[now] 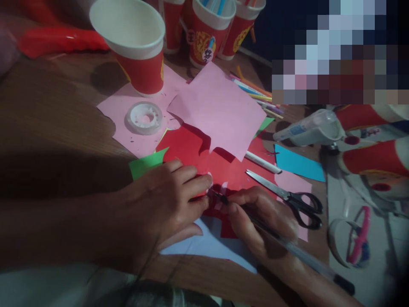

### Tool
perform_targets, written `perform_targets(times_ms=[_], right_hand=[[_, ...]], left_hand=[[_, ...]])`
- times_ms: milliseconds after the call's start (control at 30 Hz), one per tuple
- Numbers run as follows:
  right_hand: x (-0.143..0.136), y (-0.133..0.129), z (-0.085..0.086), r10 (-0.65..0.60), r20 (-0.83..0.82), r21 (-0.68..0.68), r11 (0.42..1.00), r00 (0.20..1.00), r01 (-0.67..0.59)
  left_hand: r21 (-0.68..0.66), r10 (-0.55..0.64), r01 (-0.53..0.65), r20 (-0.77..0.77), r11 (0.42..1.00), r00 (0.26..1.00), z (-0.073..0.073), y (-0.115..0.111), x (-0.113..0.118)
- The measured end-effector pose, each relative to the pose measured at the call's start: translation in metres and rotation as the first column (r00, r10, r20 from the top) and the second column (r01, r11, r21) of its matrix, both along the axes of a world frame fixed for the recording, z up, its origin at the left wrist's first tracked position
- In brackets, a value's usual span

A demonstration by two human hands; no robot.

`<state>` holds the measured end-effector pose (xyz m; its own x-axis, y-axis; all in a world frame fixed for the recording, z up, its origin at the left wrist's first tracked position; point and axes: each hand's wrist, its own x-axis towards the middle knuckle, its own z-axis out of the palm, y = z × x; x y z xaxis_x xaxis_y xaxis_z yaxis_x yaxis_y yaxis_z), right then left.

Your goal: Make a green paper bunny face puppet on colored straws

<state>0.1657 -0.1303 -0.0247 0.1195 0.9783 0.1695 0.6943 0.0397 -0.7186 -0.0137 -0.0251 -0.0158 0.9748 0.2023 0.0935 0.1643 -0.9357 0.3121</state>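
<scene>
over red paper (225, 168), the right hand (271, 213) holds a clear pen (297, 251).

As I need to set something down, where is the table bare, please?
Bare tabletop lies left of the pink paper, beyond the left forearm. Around the left hand and right hand, red paper, scissors and clear-barreled pen crowd it.

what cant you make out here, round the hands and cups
- Head view: the paper under the left hand, covered by its palm and fingers.
- Head view: whether the pen in the right hand touches paper; its tip is too small and dim.
- Head view: the rim of the lower right cup, cut off by the right edge.
- Head view: whatever the mosaic blocks out.
</scene>
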Motion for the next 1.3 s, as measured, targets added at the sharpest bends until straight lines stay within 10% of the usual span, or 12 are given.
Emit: perform_targets(times_ms=[500,867,1300], right_hand=[[0.005,0.0,-0.002,-0.195,-0.505,-0.045,0.979,0.841,0.2],[-0.002,-0.003,0.007,-0.023,-0.044,-0.105,0.994,0.999,0.019],[-0.006,-0.002,0.0,0.001,0.002,-0.064,0.998,1.0,-0.001]], left_hand=[[-0.022,-0.005,0.005,0.001,1.0,1.0,0.002,0.001,0.0],[-0.027,0.005,-0.005,0.003,1.0,1.0,0.003,-0.001,0.001],[-0.022,0.006,-0.006,0.0,1.0,1.0,0.002,-0.001,0.0]])
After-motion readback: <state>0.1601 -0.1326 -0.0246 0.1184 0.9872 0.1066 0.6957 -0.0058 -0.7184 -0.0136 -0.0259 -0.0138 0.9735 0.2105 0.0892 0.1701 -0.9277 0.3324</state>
